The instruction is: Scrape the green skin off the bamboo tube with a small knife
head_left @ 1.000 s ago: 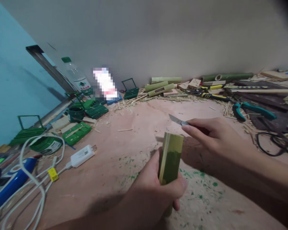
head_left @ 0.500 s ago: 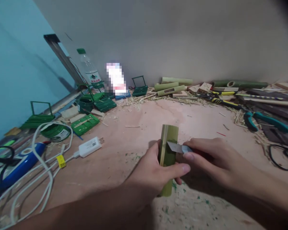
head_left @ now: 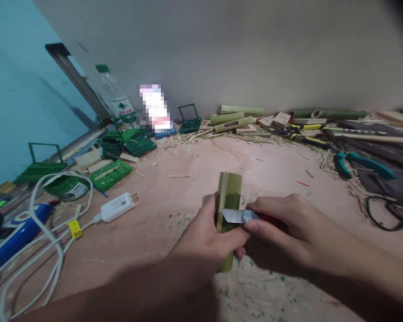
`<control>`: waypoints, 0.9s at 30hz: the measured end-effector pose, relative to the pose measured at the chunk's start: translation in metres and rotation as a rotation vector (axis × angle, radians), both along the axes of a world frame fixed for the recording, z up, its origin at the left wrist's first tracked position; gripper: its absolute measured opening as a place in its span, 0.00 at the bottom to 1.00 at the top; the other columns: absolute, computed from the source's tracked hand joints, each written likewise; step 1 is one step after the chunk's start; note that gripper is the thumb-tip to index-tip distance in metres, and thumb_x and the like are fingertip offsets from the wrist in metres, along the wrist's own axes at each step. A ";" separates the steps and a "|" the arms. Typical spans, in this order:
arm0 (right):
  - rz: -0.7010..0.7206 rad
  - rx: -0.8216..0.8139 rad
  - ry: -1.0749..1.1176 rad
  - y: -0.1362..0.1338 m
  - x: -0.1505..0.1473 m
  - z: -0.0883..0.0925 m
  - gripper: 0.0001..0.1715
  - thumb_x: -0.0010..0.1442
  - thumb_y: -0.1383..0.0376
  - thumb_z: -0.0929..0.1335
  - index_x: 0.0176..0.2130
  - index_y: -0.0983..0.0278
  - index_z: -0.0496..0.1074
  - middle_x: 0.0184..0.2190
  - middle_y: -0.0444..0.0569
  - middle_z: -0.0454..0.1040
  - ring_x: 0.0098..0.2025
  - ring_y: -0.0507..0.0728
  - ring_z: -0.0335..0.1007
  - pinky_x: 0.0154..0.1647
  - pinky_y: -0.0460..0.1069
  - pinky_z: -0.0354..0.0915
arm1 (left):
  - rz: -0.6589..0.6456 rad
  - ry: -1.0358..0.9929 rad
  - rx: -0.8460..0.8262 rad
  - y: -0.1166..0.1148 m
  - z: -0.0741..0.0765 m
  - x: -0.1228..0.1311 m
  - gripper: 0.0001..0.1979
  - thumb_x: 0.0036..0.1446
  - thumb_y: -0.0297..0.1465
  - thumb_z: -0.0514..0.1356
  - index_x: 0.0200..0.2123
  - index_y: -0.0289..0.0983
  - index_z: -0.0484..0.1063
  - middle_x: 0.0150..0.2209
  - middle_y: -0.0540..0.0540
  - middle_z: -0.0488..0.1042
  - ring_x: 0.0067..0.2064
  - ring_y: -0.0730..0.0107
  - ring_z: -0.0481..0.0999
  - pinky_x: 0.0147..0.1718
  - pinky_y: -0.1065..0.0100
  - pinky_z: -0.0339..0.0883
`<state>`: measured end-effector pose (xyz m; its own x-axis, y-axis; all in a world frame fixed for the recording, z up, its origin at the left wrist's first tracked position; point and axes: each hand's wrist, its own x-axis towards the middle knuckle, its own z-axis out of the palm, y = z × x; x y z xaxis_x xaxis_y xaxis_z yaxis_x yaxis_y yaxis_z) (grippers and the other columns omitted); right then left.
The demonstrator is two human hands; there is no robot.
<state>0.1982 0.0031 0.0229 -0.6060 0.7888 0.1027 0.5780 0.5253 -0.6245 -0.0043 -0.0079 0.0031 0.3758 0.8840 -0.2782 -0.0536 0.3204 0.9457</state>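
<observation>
Over the near bench [head_left: 154, 250], the left hand [head_left: 204, 237] grips a bamboo piece [head_left: 229, 192], the right hand [head_left: 290, 223] a knife [head_left: 246, 216]; skidding on the curved rind [head_left: 234, 185], its blade [head_left: 233, 216] could cut the left thumb [head_left: 233, 238].

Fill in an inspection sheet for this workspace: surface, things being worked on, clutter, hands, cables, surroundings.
Surface: pale wooden tabletop, with green flecks near the hands.
Things being worked on: green bamboo piece, held up at a slight tilt; knife, blade across the bamboo's face, contact unclear.
Clutter: thin slivers, bamboo tubes at the back, teal-handled pliers on the right.
Hands: left hand wrapped around the bamboo; right hand gripping the knife.
Cables: white cable looped on the left, with white plug adapter; not seen touching either hand.
Surroundings: blue wall left, grey wall behind; co-workers, nothing seen.
</observation>
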 end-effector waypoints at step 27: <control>-0.044 0.234 -0.016 -0.001 -0.002 0.003 0.20 0.76 0.59 0.63 0.34 0.65 0.73 0.29 0.47 0.74 0.29 0.53 0.68 0.31 0.48 0.55 | 0.078 0.136 0.033 -0.004 0.005 -0.002 0.23 0.57 0.40 0.72 0.49 0.38 0.67 0.33 0.50 0.76 0.30 0.73 0.74 0.28 0.72 0.64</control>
<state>0.1959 0.0017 0.0259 -0.5745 0.7703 0.2767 0.6124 0.6288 -0.4791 -0.0065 -0.0124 0.0085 0.2668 0.9185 -0.2920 0.0524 0.2887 0.9560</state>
